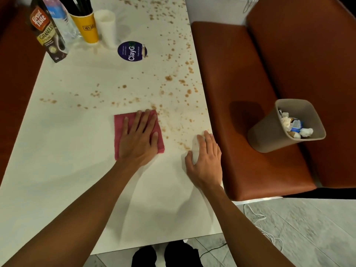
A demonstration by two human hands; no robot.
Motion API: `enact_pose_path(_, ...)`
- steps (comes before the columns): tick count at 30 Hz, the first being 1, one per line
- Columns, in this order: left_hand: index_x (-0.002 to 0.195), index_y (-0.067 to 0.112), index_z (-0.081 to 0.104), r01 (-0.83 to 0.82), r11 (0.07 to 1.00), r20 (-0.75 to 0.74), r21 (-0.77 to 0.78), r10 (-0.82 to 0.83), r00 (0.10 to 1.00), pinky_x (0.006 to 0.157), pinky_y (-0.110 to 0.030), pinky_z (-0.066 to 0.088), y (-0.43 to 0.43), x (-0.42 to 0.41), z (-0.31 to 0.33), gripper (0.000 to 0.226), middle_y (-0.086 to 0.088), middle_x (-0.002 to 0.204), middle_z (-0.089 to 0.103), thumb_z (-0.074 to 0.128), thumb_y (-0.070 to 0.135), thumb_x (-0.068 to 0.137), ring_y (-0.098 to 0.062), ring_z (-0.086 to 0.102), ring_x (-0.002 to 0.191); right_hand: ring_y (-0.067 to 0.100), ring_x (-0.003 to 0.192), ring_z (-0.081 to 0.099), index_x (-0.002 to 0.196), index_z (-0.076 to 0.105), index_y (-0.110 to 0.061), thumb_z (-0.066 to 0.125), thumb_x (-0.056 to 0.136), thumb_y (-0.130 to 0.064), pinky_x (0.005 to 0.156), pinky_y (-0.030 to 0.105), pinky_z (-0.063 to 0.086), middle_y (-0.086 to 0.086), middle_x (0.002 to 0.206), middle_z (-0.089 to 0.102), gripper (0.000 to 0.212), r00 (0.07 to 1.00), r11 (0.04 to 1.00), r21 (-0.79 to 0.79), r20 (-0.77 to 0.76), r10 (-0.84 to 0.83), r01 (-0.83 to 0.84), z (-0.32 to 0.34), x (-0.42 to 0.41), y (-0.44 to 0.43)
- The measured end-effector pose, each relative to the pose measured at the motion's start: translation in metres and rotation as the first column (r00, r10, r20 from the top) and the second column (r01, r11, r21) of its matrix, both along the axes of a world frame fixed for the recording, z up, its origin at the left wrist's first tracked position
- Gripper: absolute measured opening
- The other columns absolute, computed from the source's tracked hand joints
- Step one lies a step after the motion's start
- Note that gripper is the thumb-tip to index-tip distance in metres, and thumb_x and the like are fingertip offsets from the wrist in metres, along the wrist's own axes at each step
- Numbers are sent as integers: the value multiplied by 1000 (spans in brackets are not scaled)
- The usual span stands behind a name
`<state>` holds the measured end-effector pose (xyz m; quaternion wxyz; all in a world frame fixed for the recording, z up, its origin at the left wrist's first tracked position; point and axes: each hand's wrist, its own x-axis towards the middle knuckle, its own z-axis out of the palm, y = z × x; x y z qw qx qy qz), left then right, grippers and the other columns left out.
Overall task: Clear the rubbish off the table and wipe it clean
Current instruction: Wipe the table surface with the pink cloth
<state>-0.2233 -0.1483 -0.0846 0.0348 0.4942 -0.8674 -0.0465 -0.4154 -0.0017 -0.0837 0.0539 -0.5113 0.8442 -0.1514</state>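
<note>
While the bin (269,130) holds rubbish (294,126), flat left fingers (143,122) press cloth (120,122), right fingers (210,140) grip white object (195,151).

Cloth (120,132) under the left hand (139,139): pink, woven, matt, slightly nubbly. Table top (77,151) around those fingers: white, smooth, low sheen, brown-spattered past the fingertips. White piece (195,151) inside the right hand (206,160): smooth, material unclear. Right of those fingers: bench seat (240,74), brown leather-like, soft sheen; bin (269,132), beige matt plastic, holding crumpled paper (306,132). Far beyond the left fingertips: glossy printed carton (46,33), clear plastic bottle (63,22), matt yellow cup (88,29).
</note>
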Motion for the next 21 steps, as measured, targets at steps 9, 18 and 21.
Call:
enact_pose_path(9, 169, 21, 2, -155, 988, -21, 25, 155, 988, 129, -59, 2, -30, -2, 0, 71, -3, 177, 4, 9, 48, 103, -27, 0, 163, 19, 162, 10, 160, 33, -22, 43, 103, -49, 130, 48, 20, -1, 174, 20, 64, 1000, 1000, -1, -5, 0, 0, 1, 0, -2)
enact_pose_path(18, 169, 25, 13, 3, 1000, -26, -3, -3, 1000, 130, -55, 7, -11, 37, 0, 65, 1, 176, 11, 19, 46, 107, -21, 6, 163, 19, 162, 8, 161, 32, -22, 42, 104, -50, 130, 49, 20, 0, 174, 19, 64, 1000, 1000, 7, -15, 0, 0, 0, 1, -2)
enact_pose_path(21, 169, 23, 6, -102, 995, -32, 22, 102, 994, 130, -57, 2, -34, 4, 2, 69, -1, 177, 7, 13, 47, 104, -25, 3, 163, 19, 162, 7, 161, 32, -21, 43, 104, -49, 131, 48, 19, 0, 174, 18, 64, 1000, 1000, 4, -14, -2, 2, 0, 1, -1)
